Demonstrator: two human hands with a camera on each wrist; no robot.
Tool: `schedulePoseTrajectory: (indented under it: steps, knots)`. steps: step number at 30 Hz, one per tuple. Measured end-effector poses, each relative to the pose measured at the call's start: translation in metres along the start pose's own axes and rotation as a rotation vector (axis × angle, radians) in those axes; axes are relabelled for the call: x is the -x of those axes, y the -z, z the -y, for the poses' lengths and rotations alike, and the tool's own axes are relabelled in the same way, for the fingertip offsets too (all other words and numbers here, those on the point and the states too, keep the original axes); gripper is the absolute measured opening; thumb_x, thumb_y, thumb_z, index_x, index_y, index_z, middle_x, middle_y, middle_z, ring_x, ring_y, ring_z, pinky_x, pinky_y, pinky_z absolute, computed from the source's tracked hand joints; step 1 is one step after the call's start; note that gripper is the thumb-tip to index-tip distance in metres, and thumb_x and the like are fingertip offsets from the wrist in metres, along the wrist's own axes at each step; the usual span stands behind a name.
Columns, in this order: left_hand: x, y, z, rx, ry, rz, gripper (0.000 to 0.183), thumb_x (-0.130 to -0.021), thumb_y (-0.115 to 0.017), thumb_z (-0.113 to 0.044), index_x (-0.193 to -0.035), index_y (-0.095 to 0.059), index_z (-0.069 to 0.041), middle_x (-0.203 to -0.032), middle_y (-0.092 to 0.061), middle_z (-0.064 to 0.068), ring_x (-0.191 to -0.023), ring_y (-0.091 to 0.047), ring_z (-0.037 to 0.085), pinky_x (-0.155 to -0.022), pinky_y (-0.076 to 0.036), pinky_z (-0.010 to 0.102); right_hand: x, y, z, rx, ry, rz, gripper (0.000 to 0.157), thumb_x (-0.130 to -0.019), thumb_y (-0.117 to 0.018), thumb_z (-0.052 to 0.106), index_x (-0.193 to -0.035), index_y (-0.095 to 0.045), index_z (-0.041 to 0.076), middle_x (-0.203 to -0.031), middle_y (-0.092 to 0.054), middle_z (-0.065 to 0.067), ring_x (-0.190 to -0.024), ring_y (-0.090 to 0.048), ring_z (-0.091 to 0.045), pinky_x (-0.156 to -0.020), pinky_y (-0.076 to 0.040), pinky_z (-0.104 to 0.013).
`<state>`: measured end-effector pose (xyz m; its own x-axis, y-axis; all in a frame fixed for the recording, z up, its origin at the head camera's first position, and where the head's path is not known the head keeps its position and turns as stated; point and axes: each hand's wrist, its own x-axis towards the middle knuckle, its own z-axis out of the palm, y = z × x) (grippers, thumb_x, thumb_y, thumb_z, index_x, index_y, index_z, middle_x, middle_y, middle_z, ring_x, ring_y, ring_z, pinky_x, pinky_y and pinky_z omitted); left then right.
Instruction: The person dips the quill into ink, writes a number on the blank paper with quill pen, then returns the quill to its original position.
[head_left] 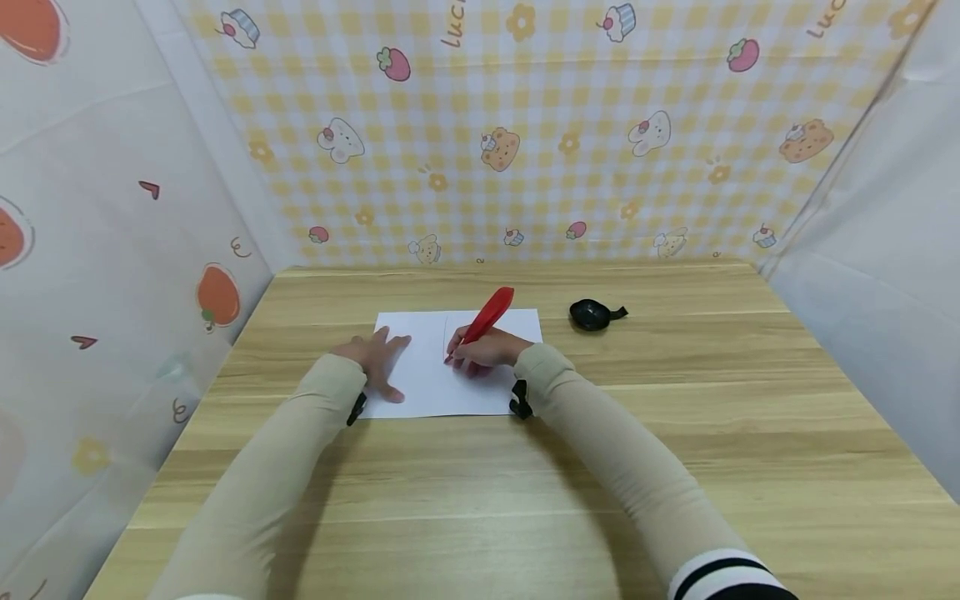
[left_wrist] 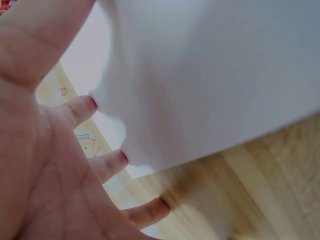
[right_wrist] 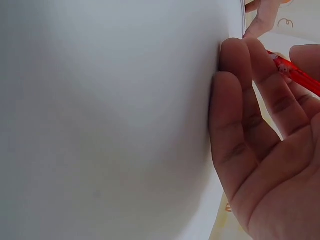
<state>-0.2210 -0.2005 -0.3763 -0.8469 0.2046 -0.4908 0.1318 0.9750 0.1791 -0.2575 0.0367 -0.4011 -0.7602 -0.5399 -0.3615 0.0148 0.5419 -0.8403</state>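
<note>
Your right hand (head_left: 489, 350) is pinching the feather pen (head_left: 489, 315); should your splayed left hand (head_left: 372, 358) be slackening, paper (head_left: 431, 387) could be skewing.

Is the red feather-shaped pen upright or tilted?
Tilted: in the head view, the pen slants up rightward from its tip, in the right hand.

Bright, even light fills the head view, casting soft shadows below both sleeves (head_left: 615, 450) and a pale sheen on the table (head_left: 450, 492) between them. Close to the left hand's (left_wrist: 55, 175) fingers, the paper (left_wrist: 215, 85) glares white, greying farther out. Beside the right hand (right_wrist: 280, 175), the paper looks dim, perhaps slightly out of focus.
</note>
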Motion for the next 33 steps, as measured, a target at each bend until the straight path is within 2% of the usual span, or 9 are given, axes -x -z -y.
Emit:
schedulePoseTrajectory:
  steps: [12, 22, 33]
  knots:
    - [-0.001, -0.001, 0.002, -0.005, -0.015, -0.005, 0.11, -0.071, -0.083, -0.049, -0.156, -0.019, -0.019, -0.159, -0.002, 0.024, -0.134, -0.016, 0.061, -0.096, -0.028, 0.072, 0.007, 0.001, -0.001, -0.014, 0.003, 0.059, 0.013, -0.095, -0.057, 0.016, -0.105, -0.065, 0.012, -0.092, -0.068, -0.006, -0.069, -0.063, -0.019, -0.061, -0.051, -0.028]
    - [-0.004, -0.002, 0.003, 0.007, 0.007, -0.002, 0.112, -0.07, -0.084, -0.049, -0.156, -0.018, -0.021, -0.16, 0.001, 0.022, -0.136, -0.013, 0.059, -0.097, -0.027, 0.072, 0.012, 0.002, -0.002, -0.003, 0.013, 0.094, 0.013, -0.094, -0.057, 0.015, -0.104, -0.065, 0.011, -0.089, -0.068, -0.007, -0.069, -0.063, -0.02, -0.062, -0.052, -0.028]
    - [0.001, 0.0, 0.0, -0.008, -0.004, -0.01, 0.11, -0.072, -0.082, -0.049, -0.156, -0.019, -0.02, -0.159, -0.001, 0.023, -0.135, -0.016, 0.059, -0.097, -0.03, 0.07, 0.015, 0.001, -0.006, 0.014, 0.017, 0.155, 0.013, -0.095, -0.056, 0.013, -0.104, -0.066, 0.011, -0.088, -0.067, -0.006, -0.068, -0.063, -0.018, -0.059, -0.049, -0.027]
